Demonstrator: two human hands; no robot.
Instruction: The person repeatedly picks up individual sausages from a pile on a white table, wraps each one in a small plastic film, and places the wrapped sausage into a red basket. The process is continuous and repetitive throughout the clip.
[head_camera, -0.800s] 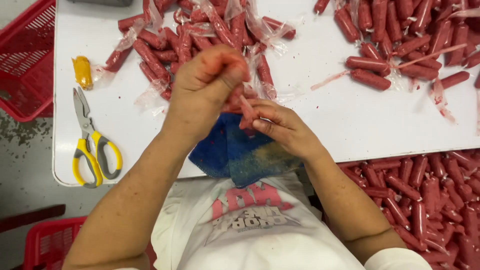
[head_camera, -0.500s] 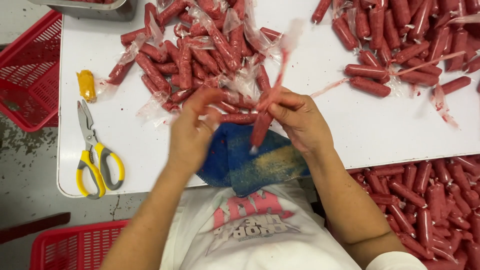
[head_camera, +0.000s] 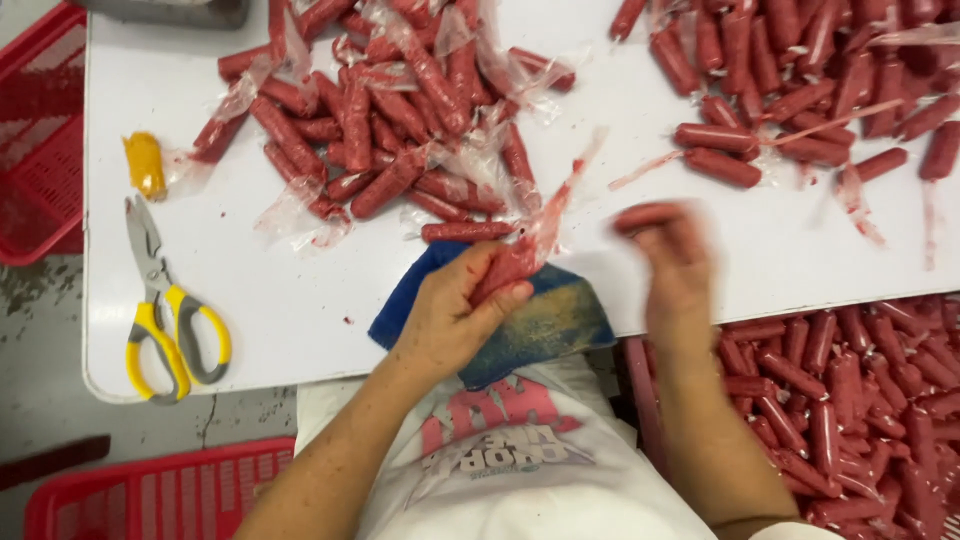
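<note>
My left hand (head_camera: 455, 315) grips a red sausage still in its clear plastic casing (head_camera: 535, 235), which trails up and to the right. It rests over a blue cloth (head_camera: 560, 320) at the table's front edge. My right hand (head_camera: 675, 265), blurred by motion, holds a peeled red sausage (head_camera: 645, 213) above the table edge. A heap of wrapped sausages (head_camera: 400, 110) lies just beyond my left hand. A second heap of peeled sausages (head_camera: 800, 80) lies at the far right of the white table (head_camera: 300, 300).
Yellow-handled scissors (head_camera: 165, 310) lie at the table's left front, with a small yellow piece (head_camera: 146, 163) beyond them. A bin full of peeled sausages (head_camera: 860, 400) sits at lower right. Red baskets stand at left (head_camera: 40, 140) and lower left (head_camera: 150, 495).
My hands have parted: the right one has pulled away to the right with a peeled sausage, and the left has dropped onto the blue cloth, keeping the casing.
</note>
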